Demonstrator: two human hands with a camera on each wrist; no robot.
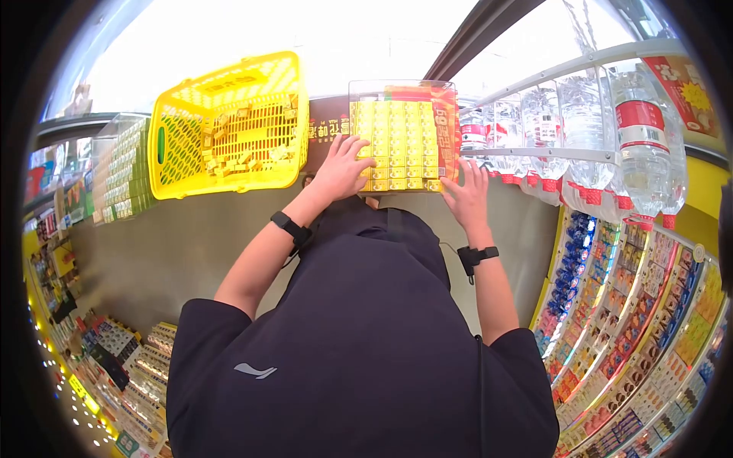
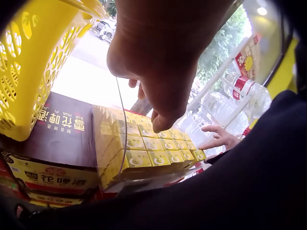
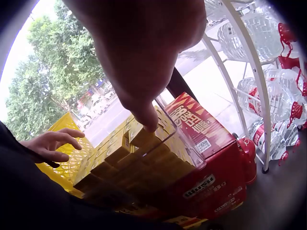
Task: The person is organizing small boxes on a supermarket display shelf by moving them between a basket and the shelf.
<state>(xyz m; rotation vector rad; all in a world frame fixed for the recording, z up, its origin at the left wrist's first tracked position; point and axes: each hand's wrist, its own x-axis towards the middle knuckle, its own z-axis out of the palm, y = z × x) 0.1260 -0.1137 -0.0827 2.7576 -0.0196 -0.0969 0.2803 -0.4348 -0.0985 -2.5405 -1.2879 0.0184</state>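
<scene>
In the head view, rows of small yellow boxes [image 1: 393, 141] fill a clear plastic bin [image 1: 405, 82] straight ahead. My left hand [image 1: 350, 166] lies over the bin's left side, fingers spread across the nearest columns. At the front right corner, my right hand [image 1: 467, 192] has its fingers extended and its thumb beside the corner box. The right wrist view shows a fingertip of the right hand [image 3: 144, 72] pressing on top of the yellow boxes [image 3: 117, 151] near the bin's clear wall. Neither hand grips a box.
A yellow shopping basket [image 1: 229, 183] with several small boxes inside stands left of the bin. Beer cartons [image 2: 64, 124] and red cartons [image 3: 211, 191] lie beneath and around it. Large water bottles [image 1: 641, 137] stand on a white rack [image 1: 534, 153] at right. Stocked shelves [image 1: 634, 328] line the right side.
</scene>
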